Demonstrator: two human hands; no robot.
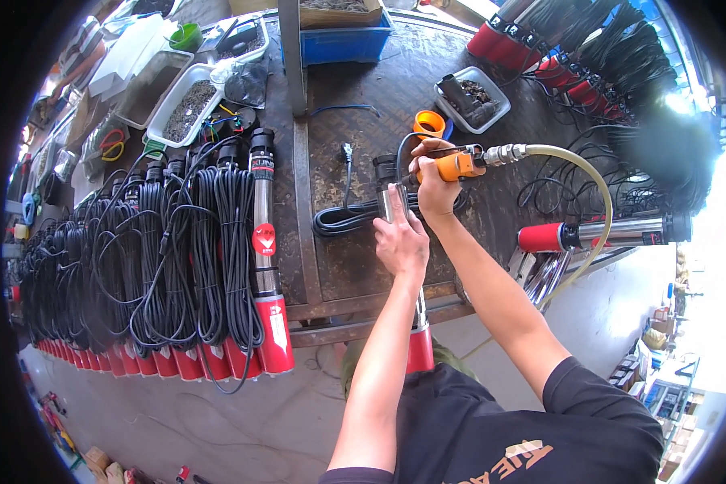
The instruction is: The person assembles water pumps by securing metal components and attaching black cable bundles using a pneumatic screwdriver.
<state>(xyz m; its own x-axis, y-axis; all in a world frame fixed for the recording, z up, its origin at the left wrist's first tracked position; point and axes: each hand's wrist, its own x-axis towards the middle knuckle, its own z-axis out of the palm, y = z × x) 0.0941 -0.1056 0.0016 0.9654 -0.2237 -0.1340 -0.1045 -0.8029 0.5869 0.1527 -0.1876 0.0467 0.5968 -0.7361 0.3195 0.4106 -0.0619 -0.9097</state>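
A slim submersible pump point(420, 348) with a black head, steel barrel and red end lies over the table's front edge, its red end towards my body. My left hand point(402, 242) is closed round its steel barrel just below the black head, fingers lying along the metal. In my right hand point(436, 187) is an orange air tool point(457, 166), held beside the pump's head; its tip is hidden by my fingers. A pale air hose point(593, 173) runs from the tool's metal coupling to the right. Beside the pump lie a coiled black cable point(339, 223) and a plug point(347, 151).
Finished-looking pumps with bundled black cables point(235, 242) stand in a row at left. More red-ended pumps point(504, 48) fill the far right, and others point(540, 237) lie at right. A white tub point(498, 113), orange ring point(429, 123) and blue crate point(347, 47) sit farther back.
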